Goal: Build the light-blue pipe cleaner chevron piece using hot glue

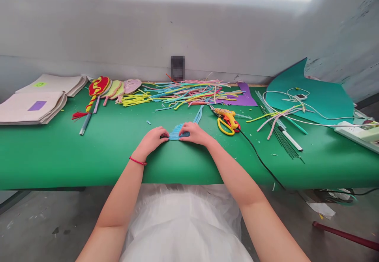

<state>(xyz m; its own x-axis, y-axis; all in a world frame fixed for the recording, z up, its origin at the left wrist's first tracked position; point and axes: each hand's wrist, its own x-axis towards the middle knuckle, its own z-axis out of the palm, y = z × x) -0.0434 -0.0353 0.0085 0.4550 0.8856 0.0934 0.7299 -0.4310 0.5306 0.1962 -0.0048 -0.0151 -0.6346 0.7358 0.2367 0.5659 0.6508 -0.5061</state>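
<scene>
Both hands rest on a green table (59,155) near its front edge. My left hand (152,140) and my right hand (194,133) pinch the two sides of a small flat blue piece made of pipe cleaners (177,132). Its loose blue ends (199,114) trail away toward the back. The fingers of both hands are curled and pressed on the piece. A red string bracelet (137,161) circles my left wrist.
A heap of coloured pipe cleaners (189,92) lies at the back. A yellow glue gun (226,115) and yellow scissors (224,127) sit right of my hands, with a black cord (257,155). Paper stacks (32,106) lie left; teal foam sheet (314,96) and power strip (358,133) right.
</scene>
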